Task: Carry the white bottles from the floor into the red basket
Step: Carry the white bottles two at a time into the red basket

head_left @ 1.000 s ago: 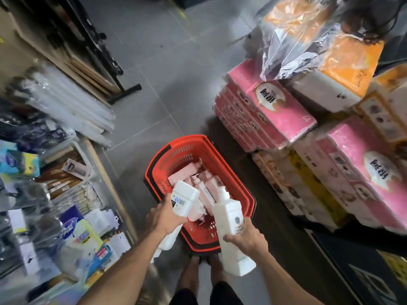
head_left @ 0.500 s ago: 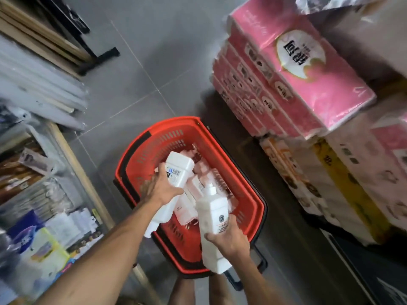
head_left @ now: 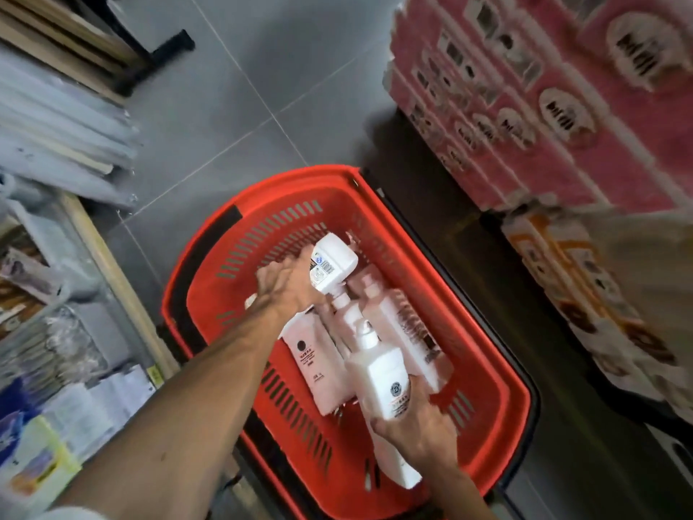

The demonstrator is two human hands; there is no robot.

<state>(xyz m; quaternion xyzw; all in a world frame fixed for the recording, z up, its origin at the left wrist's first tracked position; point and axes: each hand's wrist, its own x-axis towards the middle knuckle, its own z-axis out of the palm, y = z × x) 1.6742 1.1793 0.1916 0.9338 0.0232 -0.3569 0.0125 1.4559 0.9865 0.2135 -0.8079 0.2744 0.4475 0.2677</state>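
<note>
Grey tiled floor carries a red slotted plastic basket, with stacked pink paper packs just beyond its far right corner. Inside the basket, the left hand grips a white bottle turned cap-down. Nearer the basket's front rim, the right hand clasps a white pump bottle above other pale bottles lying inside.

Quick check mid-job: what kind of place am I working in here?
Most likely a small shop or its stockroom aisle: a red shopping basket on the tiled floor, stacked pink packs of tissue on one side, and shelves of packaged goods on the other.
</note>
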